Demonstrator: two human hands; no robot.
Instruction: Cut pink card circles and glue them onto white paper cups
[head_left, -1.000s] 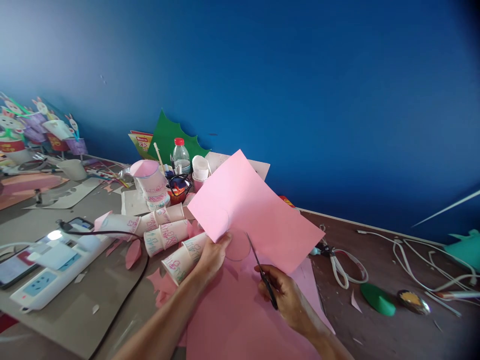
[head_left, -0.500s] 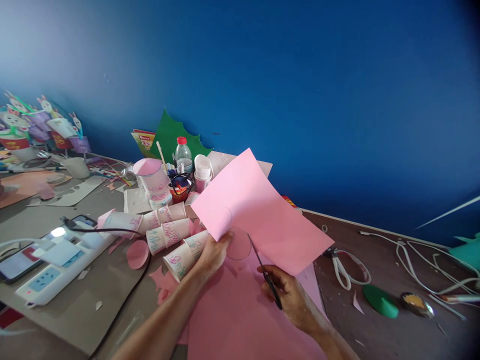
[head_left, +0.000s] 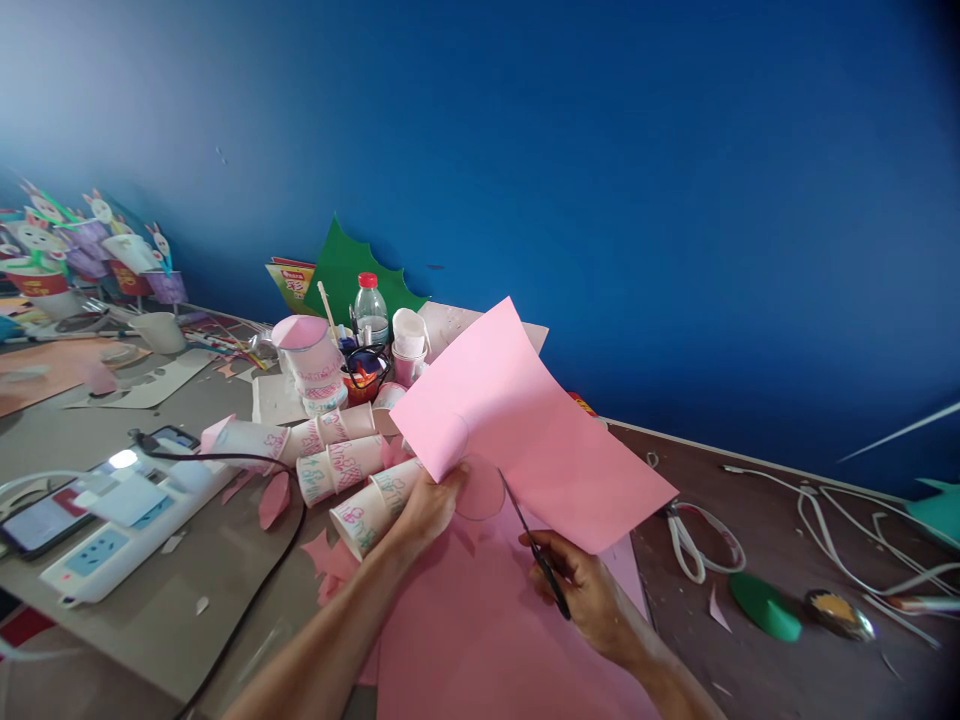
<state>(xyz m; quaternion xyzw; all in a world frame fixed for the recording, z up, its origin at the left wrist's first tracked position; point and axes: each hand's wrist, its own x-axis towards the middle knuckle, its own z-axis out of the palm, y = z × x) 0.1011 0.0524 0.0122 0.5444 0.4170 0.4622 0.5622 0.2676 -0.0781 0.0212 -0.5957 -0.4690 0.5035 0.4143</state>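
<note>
My left hand [head_left: 439, 500] pinches the lower left edge of a pink paper sheet [head_left: 525, 420], which is held up at a tilt. A drawn circle [head_left: 481, 490] shows at the sheet's lower edge, close to my left fingers. My right hand [head_left: 574, 585] is wrapped round the dark handles of a pair of scissors [head_left: 541, 555]. Their blades point up and away, meeting the sheet along the right side of the circle. Beneath both hands lies a larger pink sheet [head_left: 480, 640].
Decorated paper cups [head_left: 341, 470] lie in rows on the left, beside pink scraps [head_left: 330, 565]. A power strip [head_left: 112, 550] with a black cable [head_left: 259, 580] is farther left. Behind stand a bottle [head_left: 370, 310] and a cup tower [head_left: 311, 360]. White cables [head_left: 810, 510] and a green paper cone [head_left: 765, 605] lie right.
The view has shifted slightly, so everything sits a little to the right. The loose pink disc by the cable now looks narrower and tipped. Both hands keep their holds.
</note>
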